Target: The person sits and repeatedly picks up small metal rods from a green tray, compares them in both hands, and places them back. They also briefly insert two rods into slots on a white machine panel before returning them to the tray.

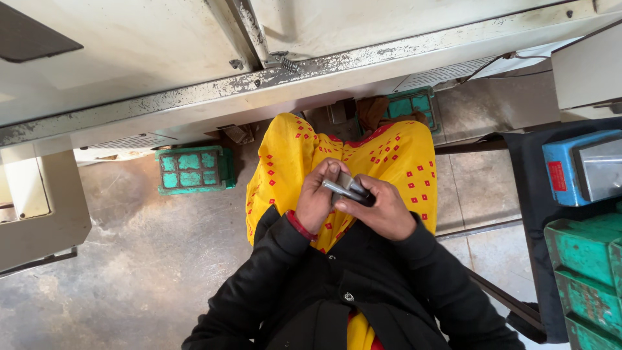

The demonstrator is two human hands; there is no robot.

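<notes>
My left hand and my right hand meet over my lap, both closed around a small grey metal part with a short rod-like piece. The left thumb presses on its upper end and the right fingers wrap its lower end. I wear black sleeves, a red bangle on the left wrist, and a yellow garment with red squares. I cannot tell the part's exact shape because the fingers cover much of it.
A cream machine body with a worn metal edge runs across above my knees. Green crates stand on the concrete floor, another lies behind my legs. Stacked green blocks and a blue box sit at right.
</notes>
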